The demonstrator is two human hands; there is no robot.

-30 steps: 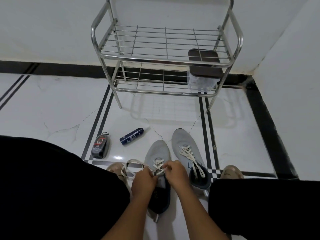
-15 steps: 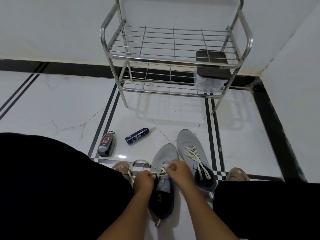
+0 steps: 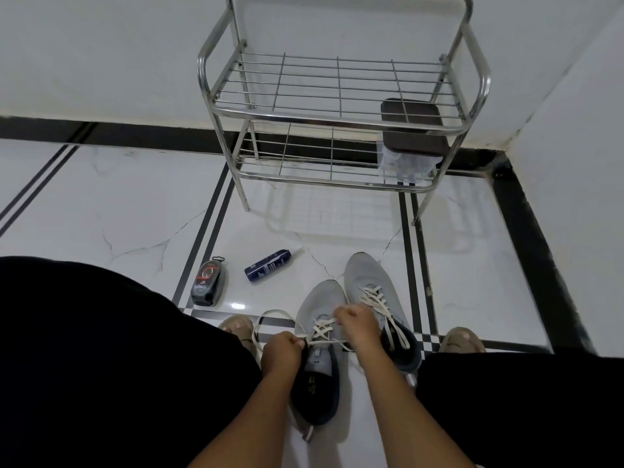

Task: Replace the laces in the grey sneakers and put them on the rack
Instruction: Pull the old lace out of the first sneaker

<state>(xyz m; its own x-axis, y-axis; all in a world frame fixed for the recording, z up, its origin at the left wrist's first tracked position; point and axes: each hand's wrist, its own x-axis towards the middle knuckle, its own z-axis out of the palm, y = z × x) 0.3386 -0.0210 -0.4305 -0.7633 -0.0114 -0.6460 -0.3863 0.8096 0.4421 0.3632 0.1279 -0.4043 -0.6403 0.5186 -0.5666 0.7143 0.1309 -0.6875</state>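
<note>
Pinching the white lace [image 3: 315, 327], the left hand [image 3: 282, 352] and right hand [image 3: 354, 324] are clamped over the near grey sneaker [image 3: 320, 298]. The second sneaker [image 3: 374, 282] lies just beside it on the floor [image 3: 135, 214]. Beyond, a blue can [image 3: 268, 265], a polish pack [image 3: 206, 282] and the rack [image 3: 337, 116] are seen.

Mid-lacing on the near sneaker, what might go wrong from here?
The left hand and right hand both pinch the white lace; its slack loop trails on the floor and may snag or pull through unevenly. The other sneaker lies close beside the right hand and could get nudged.
</note>
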